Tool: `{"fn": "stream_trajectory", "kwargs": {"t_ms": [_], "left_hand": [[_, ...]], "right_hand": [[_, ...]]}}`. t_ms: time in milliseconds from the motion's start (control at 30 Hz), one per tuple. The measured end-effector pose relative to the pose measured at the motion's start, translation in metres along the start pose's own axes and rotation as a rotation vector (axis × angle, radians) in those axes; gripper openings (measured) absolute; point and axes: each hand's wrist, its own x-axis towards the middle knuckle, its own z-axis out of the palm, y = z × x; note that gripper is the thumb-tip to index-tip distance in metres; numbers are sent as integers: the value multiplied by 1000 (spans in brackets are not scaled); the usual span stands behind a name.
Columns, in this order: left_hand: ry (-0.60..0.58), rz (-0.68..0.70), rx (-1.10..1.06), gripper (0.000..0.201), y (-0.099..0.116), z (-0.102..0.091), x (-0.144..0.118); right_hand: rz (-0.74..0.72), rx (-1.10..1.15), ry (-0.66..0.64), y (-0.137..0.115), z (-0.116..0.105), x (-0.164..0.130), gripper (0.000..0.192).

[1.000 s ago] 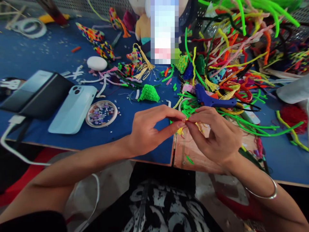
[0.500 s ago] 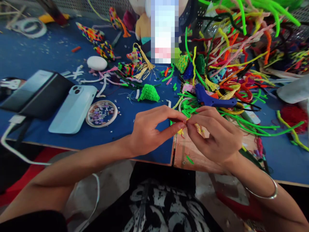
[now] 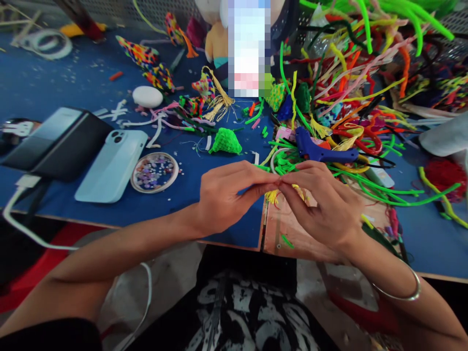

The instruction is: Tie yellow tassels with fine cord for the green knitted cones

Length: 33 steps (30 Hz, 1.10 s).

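Note:
My left hand (image 3: 228,195) and my right hand (image 3: 325,200) meet fingertip to fingertip above the wooden board (image 3: 280,229). Both are closed in a pinch, thumb against forefinger. Whatever they hold between them is tiny and covered by the fingertips. Yellow strands (image 3: 272,196) show just below the left fingertips; I cannot tell whether they hang from the fingers or lie on the board. Just beyond the right hand lies a blue glue gun (image 3: 321,152), among green pipe cleaners (image 3: 380,192). A bright green fuzzy piece (image 3: 226,140) sits beyond the left hand.
To the left are a round dish of beads (image 3: 153,186), a light blue phone (image 3: 111,165), a dark device (image 3: 58,141) with a white cable, and a white oval case (image 3: 147,96). Multicoloured pipe cleaners (image 3: 358,83) pile up at the back right. A blurred bright patch stands at the back.
My fingertips have drawn closer together, covering the bit of yellow that showed between them. The right hand has shifted slightly left. Things on the table look unchanged.

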Motion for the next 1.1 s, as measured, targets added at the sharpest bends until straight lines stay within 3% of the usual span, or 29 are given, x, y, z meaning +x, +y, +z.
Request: {"fn": "stream_trajectory", "kwargs": {"t_ms": [200, 367, 667, 767, 900, 1000, 1100], "left_hand": [[-27, -2, 1, 12, -3, 0, -2], [-25, 29, 2, 10, -5, 3, 0], [-87, 88, 52, 18, -9, 3, 3], [-86, 70, 39, 13, -7, 4, 2], [-93, 38, 19, 12, -4, 3, 4], [-92, -49, -38, 13, -4, 2, 5], [-66, -175, -176, 14, -9, 1, 7]], "right_hand": [[-55, 8, -53, 4, 1, -3, 16], [-20, -17, -57, 1, 1, -2, 12], [220, 144, -109, -4, -1, 3, 7], [295, 212, -99, -2, 0, 3, 10], [286, 252, -85, -2, 2, 3, 14], [318, 310, -78, -2, 2, 2, 11], [464, 537, -77, 1, 3, 3, 9]]}}
